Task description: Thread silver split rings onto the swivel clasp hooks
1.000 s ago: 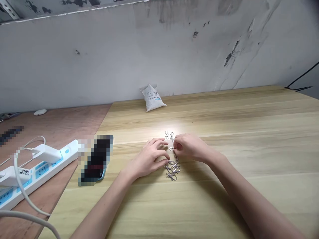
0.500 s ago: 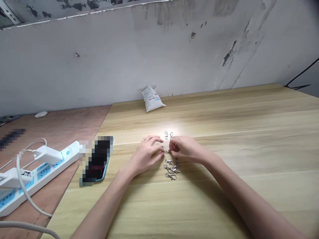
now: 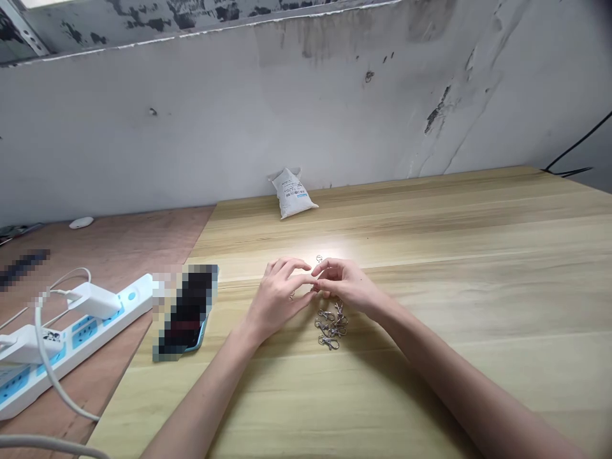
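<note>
My left hand [image 3: 280, 294] and my right hand [image 3: 348, 284] meet fingertip to fingertip over the wooden table [image 3: 306, 401]. Thumb and index finger of each are pinched around a small metal lobster clasp, mostly hidden by the fingers. A bit of its ring [image 3: 292, 296] shows between the left thumb and index finger. Just below the hands, several silver lobster clasps [image 3: 329, 343] lie in a loose pile. Beyond the fingertips, another metal clasp [image 3: 319, 259] is partly covered by my right hand.
A white plastic packet [image 3: 292, 194] lies near the wall. To the left are a blurred phone [image 3: 187, 312] and a white power strip [image 3: 136, 299] with plugged-in chargers and cables. A white oval object [image 3: 81, 222] rests on the reddish board behind them.
My right hand has moved left with the clasp until its fingertips meet those of my left hand. The left thumb and index finger have closed. The pile below is much the same.
</note>
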A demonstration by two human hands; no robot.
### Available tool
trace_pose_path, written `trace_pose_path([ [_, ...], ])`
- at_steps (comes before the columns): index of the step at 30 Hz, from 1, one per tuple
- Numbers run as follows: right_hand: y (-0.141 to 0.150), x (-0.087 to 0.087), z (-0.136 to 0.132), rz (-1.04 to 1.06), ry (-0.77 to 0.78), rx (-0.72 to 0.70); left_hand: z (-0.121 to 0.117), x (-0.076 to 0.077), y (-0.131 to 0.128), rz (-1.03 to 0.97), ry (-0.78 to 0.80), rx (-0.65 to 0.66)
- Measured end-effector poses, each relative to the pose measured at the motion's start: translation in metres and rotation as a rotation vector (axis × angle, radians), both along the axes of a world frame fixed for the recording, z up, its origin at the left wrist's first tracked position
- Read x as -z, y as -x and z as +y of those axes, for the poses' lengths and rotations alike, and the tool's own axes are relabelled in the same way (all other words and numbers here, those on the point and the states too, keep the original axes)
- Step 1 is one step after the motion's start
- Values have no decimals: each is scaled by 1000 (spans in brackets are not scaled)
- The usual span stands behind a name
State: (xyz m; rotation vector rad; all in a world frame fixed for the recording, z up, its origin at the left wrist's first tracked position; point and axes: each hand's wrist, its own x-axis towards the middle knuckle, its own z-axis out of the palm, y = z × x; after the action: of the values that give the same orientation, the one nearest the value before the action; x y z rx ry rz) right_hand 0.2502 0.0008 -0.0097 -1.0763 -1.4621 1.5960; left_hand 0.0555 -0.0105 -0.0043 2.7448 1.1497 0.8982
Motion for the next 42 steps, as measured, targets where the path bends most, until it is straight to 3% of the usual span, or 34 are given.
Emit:
trace_pose_path([
  [4,5,0,-1,24,85,69,0,-2,0,13,-84,-25],
  [9,4,0,0,37,84,88,1,-4,0,68,-149,-9],
  [17,5,3,0,72,33,9,2,-1,1,112,-226,32],
  [21,0,-4,0,75,-9,-39,-2,-5,-1,84,-261,-4],
  [25,-5,-15,-4,-21,-102,-218,-4,-9,-1,-33,-178,-60],
  [29,-6,-13,-4,-65,-231,-303,-4,-10,2,-80,-119,-75],
  [31,-6,-8,-1,-158,-354,-198,-3,-10,4,-64,-114,-91],
  [36,-11,0,4,-427,-834,123,1,-9,6,-4,-51,-150],
  [42,3,-8,-14,-637,-1145,91,1,-4,6,43,60,-154],
])
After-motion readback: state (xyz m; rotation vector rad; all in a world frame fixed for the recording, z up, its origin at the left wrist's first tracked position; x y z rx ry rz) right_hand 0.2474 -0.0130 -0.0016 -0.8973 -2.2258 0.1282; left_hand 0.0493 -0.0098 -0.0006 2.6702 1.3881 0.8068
